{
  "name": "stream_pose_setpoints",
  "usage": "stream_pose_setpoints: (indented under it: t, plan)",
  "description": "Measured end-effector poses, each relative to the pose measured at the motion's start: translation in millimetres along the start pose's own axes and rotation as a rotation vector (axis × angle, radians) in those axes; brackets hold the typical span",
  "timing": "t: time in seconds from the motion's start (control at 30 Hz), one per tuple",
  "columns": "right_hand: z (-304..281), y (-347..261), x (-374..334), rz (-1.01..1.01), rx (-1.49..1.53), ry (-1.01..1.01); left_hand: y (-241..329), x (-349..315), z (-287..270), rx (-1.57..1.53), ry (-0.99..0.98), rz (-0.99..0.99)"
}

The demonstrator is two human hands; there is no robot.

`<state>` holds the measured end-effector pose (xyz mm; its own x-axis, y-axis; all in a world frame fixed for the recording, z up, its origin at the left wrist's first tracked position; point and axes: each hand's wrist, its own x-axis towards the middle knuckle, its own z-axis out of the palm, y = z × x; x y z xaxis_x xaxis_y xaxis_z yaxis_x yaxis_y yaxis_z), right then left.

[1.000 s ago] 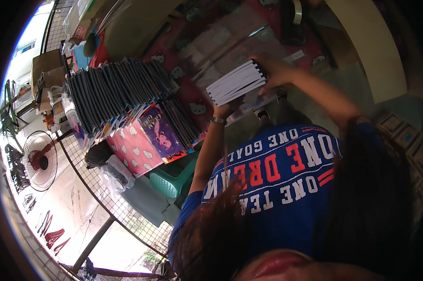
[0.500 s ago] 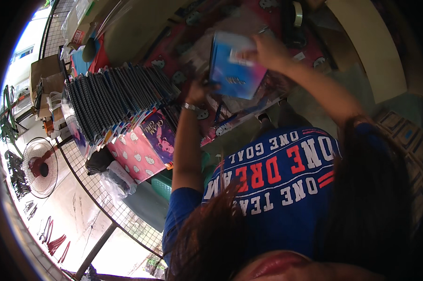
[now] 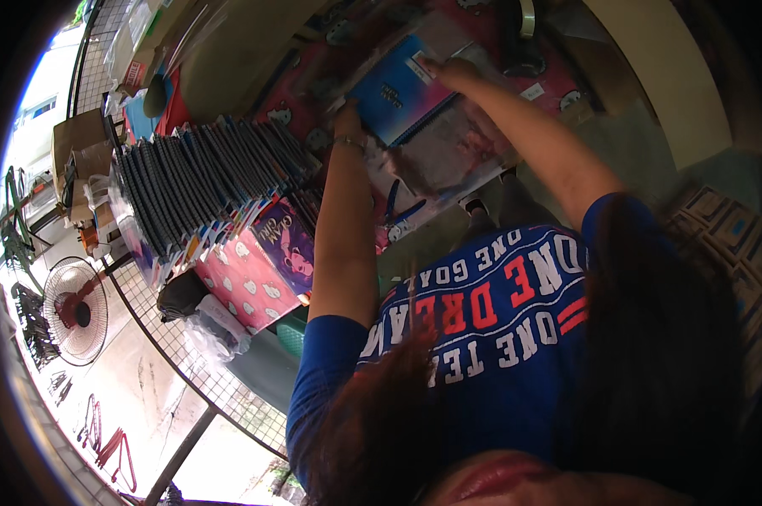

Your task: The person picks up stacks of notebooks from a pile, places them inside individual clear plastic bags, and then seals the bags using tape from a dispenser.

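Observation:
A spiral notebook (image 3: 389, 99) with a blue-to-pink cover and a white label lies tilted over clear plastic (image 3: 457, 139) on the table. My left hand (image 3: 348, 121) grips its left edge, the fingers partly hidden. At the opposite, upper right side, my right hand (image 3: 451, 74) pinches the edge beside the label. Left of my arm, many spiral notebooks (image 3: 204, 173) stand packed in a row, their dark bindings up. A purple notebook (image 3: 286, 244) faces out at the near end of that row.
The table wears a pink patterned cover (image 3: 239, 282). A dark blue two-handled tool (image 3: 408, 209) lies near its front edge. Behind my right hand stands a black tape dispenser (image 3: 523, 55). A fan (image 3: 75, 310) and wire mesh (image 3: 174, 350) are at left; cardboard boxes (image 3: 84, 152) sit farther back.
The notebook has moved left and away from me, turned, and come down over the plastic, its spiral now toward me. Both hands have reached farther out with it.

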<state>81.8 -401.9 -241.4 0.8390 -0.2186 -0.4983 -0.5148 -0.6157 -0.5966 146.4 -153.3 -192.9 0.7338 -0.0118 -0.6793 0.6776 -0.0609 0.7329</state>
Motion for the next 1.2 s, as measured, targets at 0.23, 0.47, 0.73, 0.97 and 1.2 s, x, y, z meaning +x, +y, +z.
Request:
stream_pose_setpoints:
  t: [0.23, 0.47, 0.73, 0.97, 1.2]
  plan:
    - [-2.3, -38.2, -105.5, -0.682, -0.101, 0.589, -42.8, -37.0, -77.6, 0.796, 0.204, 0.57]
    - [111.2, 16.0, -167.2, -1.0, -0.418, -0.234, -172.1, -133.2, -117.3, 0.843, 0.009, 0.463]
    - [120.7, 0.6, -174.7, -1.002, -0.513, -0.13, -195.2, -142.3, -153.1, 0.663, 0.112, 0.51]
    - [96.3, -15.0, -168.9, -0.58, -0.055, -0.338, -187.7, -155.4, -143.9, 0.643, 0.148, 0.569]
    - [65.5, -72.6, -154.8, -0.838, 0.085, 0.152, -170.1, -152.0, -120.9, 1.071, 0.12, 0.464]
